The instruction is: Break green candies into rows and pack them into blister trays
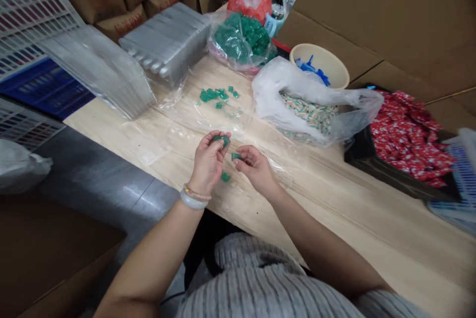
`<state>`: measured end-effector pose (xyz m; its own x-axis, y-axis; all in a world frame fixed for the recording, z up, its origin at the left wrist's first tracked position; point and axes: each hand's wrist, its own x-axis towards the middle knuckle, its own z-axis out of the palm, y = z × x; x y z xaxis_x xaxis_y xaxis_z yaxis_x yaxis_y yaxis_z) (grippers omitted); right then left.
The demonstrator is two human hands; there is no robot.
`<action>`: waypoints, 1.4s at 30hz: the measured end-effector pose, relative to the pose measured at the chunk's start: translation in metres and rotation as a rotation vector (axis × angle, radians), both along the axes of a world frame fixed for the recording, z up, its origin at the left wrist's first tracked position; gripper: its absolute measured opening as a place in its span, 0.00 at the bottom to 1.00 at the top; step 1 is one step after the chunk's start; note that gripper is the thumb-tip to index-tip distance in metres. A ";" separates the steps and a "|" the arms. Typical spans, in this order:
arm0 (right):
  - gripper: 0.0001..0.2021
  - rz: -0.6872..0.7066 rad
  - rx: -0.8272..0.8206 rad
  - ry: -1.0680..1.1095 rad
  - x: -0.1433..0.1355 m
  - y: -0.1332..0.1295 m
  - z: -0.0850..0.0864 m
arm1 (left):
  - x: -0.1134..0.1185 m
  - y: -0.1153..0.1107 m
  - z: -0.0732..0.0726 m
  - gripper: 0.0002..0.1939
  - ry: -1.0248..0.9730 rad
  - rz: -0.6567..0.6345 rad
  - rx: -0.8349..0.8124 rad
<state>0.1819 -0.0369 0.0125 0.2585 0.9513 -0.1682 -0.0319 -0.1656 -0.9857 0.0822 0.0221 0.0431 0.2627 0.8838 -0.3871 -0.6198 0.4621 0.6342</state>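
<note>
My left hand (210,159), with a bangle and a bracelet at the wrist, is closed on a small translucent green piece (222,140). Close beside it, my right hand (254,165) pinches another green piece (235,156) between thumb and fingers; the two pieces are apart. Below and between the hands, a loose green piece (225,176) lies on the wooden table (334,199). Farther back, several more green pieces (212,94) are scattered on the tabletop. Their exact kind is too small to make out.
Behind stand a bag of green pieces (241,37), stacked clear plastic trays (167,35) and a cream bowl (320,60) with blue parts. To the right are an open plastic bag (275,90) of small striped pieces and a black bin (390,169) heaped with red packets.
</note>
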 end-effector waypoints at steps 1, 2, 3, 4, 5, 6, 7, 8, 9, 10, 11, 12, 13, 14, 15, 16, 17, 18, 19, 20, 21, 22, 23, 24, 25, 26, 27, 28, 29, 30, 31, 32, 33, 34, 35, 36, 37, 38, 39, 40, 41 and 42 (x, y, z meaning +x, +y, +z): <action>0.12 0.016 0.011 -0.018 0.001 -0.003 0.003 | 0.000 -0.002 0.001 0.11 0.019 0.003 0.005; 0.12 0.035 0.020 -0.044 0.001 -0.006 0.005 | -0.001 -0.004 0.002 0.12 0.039 0.000 0.008; 0.11 0.052 0.025 -0.073 0.002 -0.008 0.008 | -0.002 -0.005 0.003 0.12 0.057 -0.006 0.007; 0.10 0.069 0.023 -0.096 0.003 -0.011 0.010 | -0.003 -0.005 0.004 0.12 0.070 -0.009 0.004; 0.09 0.082 0.015 -0.105 0.005 -0.014 0.011 | -0.005 -0.004 0.006 0.12 0.075 0.004 0.005; 0.09 0.090 0.001 -0.093 0.006 -0.017 0.011 | -0.008 -0.004 0.007 0.11 0.075 0.039 0.012; 0.09 0.095 -0.022 -0.055 0.009 -0.021 0.011 | -0.012 -0.003 0.008 0.11 0.073 0.091 0.023; 0.10 0.096 -0.051 0.013 0.012 -0.025 0.011 | -0.016 -0.003 0.008 0.12 0.078 0.142 0.033; 0.10 0.096 -0.084 0.109 0.014 -0.030 0.010 | -0.020 -0.004 0.007 0.12 0.096 0.159 0.032; 0.11 0.096 -0.116 0.224 0.017 -0.034 0.010 | -0.023 -0.007 0.006 0.12 0.133 0.114 0.019; 0.12 0.097 -0.142 0.344 0.019 -0.037 0.009 | -0.025 -0.012 0.003 0.12 0.191 0.004 0.000; 0.12 0.098 -0.157 0.450 0.021 -0.040 0.010 | -0.026 -0.019 0.001 0.11 0.261 -0.152 -0.008; 0.12 0.097 -0.162 0.533 0.022 -0.042 0.010 | -0.025 -0.026 -0.002 0.10 0.329 -0.320 0.008; 0.13 0.097 -0.162 0.589 0.023 -0.043 0.012 | -0.024 -0.034 -0.004 0.10 0.390 -0.457 0.052; 0.12 0.100 -0.163 0.621 0.023 -0.044 0.013 | -0.022 -0.042 -0.006 0.10 0.440 -0.544 0.121; 0.12 0.106 -0.166 0.637 0.023 -0.044 0.015 | -0.021 -0.048 -0.007 0.10 0.481 -0.580 0.198; 0.12 0.113 -0.176 0.644 0.022 -0.044 0.016 | -0.020 -0.053 -0.008 0.11 0.513 -0.589 0.265; 0.12 0.121 -0.189 0.645 0.022 -0.044 0.017 | -0.019 -0.056 -0.007 0.11 0.542 -0.589 0.316; 0.12 0.128 -0.203 0.641 0.021 -0.045 0.018 | -0.020 -0.058 -0.006 0.11 0.571 -0.588 0.355; 0.13 0.133 -0.216 0.630 0.021 -0.045 0.019 | -0.021 -0.058 -0.005 0.10 0.597 -0.590 0.390; 0.13 0.136 -0.226 0.610 0.020 -0.046 0.019 | -0.022 -0.058 -0.004 0.09 0.621 -0.596 0.423; 0.14 0.136 -0.232 0.583 0.019 -0.047 0.019 | -0.023 -0.058 -0.002 0.08 0.643 -0.602 0.450; 0.14 0.132 -0.234 0.549 0.017 -0.048 0.019 | -0.023 -0.057 -0.001 0.08 0.663 -0.605 0.466; 0.15 0.120 -0.230 0.508 0.015 -0.048 0.019 | -0.023 -0.058 0.000 0.08 0.680 -0.602 0.465; 0.15 0.099 -0.222 0.459 0.013 -0.049 0.018 | -0.022 -0.058 0.000 0.07 0.693 -0.589 0.446; 0.15 0.065 -0.210 0.403 0.010 -0.048 0.018 | -0.021 -0.059 0.000 0.07 0.699 -0.567 0.417; 0.15 0.023 -0.196 0.341 0.008 -0.047 0.018 | -0.019 -0.060 -0.001 0.07 0.695 -0.542 0.387; 0.14 -0.021 -0.181 0.277 0.005 -0.045 0.017 | -0.017 -0.060 -0.001 0.08 0.689 -0.514 0.363; 0.13 -0.057 -0.167 0.216 0.003 -0.043 0.017 | -0.015 -0.060 -0.002 0.08 0.679 -0.490 0.347; 0.12 -0.083 -0.153 0.162 0.001 -0.040 0.016 | -0.014 -0.059 -0.003 0.09 0.663 -0.476 0.336; 0.11 -0.096 -0.136 0.120 0.000 -0.036 0.016 | -0.013 -0.056 -0.004 0.11 0.642 -0.476 0.323; 0.10 -0.102 -0.116 0.090 -0.001 -0.032 0.016 | -0.012 -0.053 -0.005 0.12 0.614 -0.489 0.304; 0.10 -0.099 -0.093 0.070 -0.001 -0.028 0.015 | -0.012 -0.047 -0.005 0.12 0.585 -0.510 0.283; 0.10 -0.092 -0.070 0.054 0.000 -0.024 0.015 | -0.012 -0.041 -0.005 0.12 0.559 -0.537 0.265; 0.10 -0.077 -0.049 0.043 0.002 -0.019 0.014 | -0.012 -0.033 -0.004 0.11 0.546 -0.562 0.258; 0.10 -0.058 -0.029 0.037 0.004 -0.014 0.014 | -0.013 -0.025 -0.002 0.11 0.558 -0.578 0.268; 0.09 -0.035 -0.010 0.039 0.006 -0.008 0.014 | -0.014 -0.017 0.000 0.10 0.591 -0.584 0.301; 0.09 -0.008 0.007 0.044 0.010 -0.003 0.014 | -0.014 -0.009 0.003 0.09 0.638 -0.585 0.356; 0.10 0.021 0.021 0.046 0.013 0.003 0.015 | -0.015 -0.001 0.006 0.08 0.689 -0.586 0.423; 0.10 0.051 0.035 0.034 0.016 0.009 0.016 | -0.015 0.006 0.009 0.07 0.737 -0.591 0.496; 0.11 0.081 0.049 -0.005 0.020 0.015 0.018 | -0.015 0.012 0.011 0.05 0.778 -0.601 0.567; 0.10 0.104 0.062 -0.066 0.022 0.021 0.020 | -0.014 0.017 0.013 0.04 0.813 -0.613 0.629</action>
<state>0.2044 -0.0156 0.0322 0.1669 0.9815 -0.0938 0.0477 -0.1031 -0.9935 0.0678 0.0395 0.0557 0.5850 0.7908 -0.1799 0.2830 0.0088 0.9591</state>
